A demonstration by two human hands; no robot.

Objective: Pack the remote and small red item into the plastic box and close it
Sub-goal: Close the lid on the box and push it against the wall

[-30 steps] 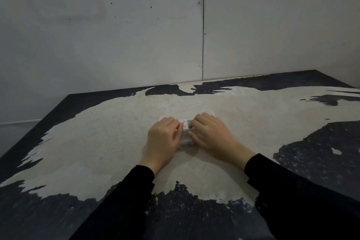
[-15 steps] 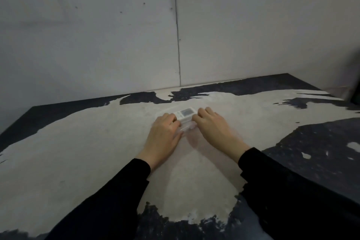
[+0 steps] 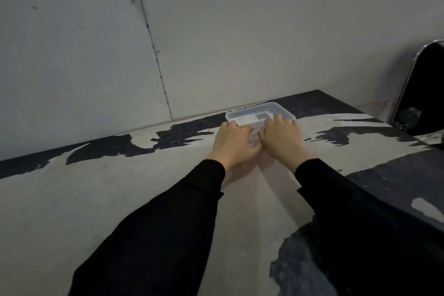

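Note:
A clear plastic box (image 3: pixel 276 109) with its lid on lies near the table's far edge, a white label with a dark code patch on top. My left hand (image 3: pixel 234 144) grips its near left part and my right hand (image 3: pixel 282 138) grips its near right part, fingers curled over the lid. Both hands touch each other. The remote and the small red item are not visible; the box contents are hidden by the lid, label and hands.
The table (image 3: pixel 96 187) is worn, pale with dark patches, and meets a grey panelled wall (image 3: pixel 216 31) close behind the box. A black chair back with a chrome frame (image 3: pixel 422 89) stands at the far right.
The box and both hands have moved away from me toward the wall. More of the lid shows beyond the fingers, and the view has swung so a chair appears at right.

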